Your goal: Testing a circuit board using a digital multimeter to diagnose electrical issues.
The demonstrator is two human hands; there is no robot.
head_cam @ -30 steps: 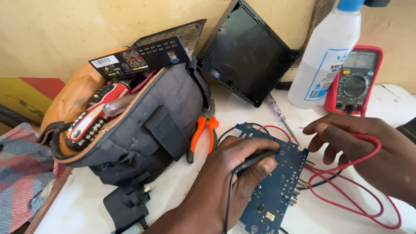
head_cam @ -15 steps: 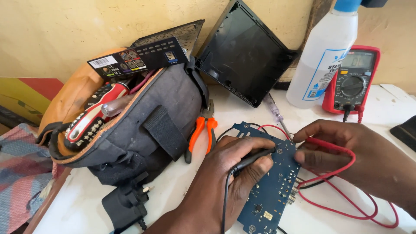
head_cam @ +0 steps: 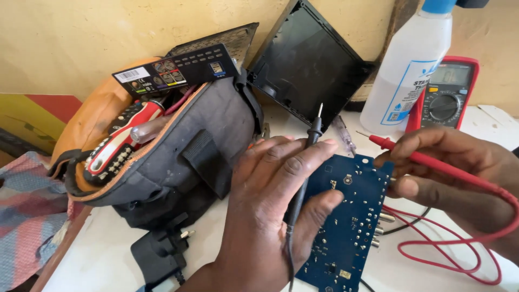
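Two probes gripped: left hand [head_cam: 270, 211] clamps black probe [head_cam: 304, 173], right hand [head_cam: 459, 173] red probe [head_cam: 427, 159], above blue board [head_cam: 346, 216].

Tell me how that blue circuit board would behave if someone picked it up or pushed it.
The blue circuit board is a thin flat panel, so it is probably stiff and light. Lying flat on the white table, it would likely slide rather than roll or tip. Small parts and metal connectors along its edge suggest it is fragile, so better held by the edges.
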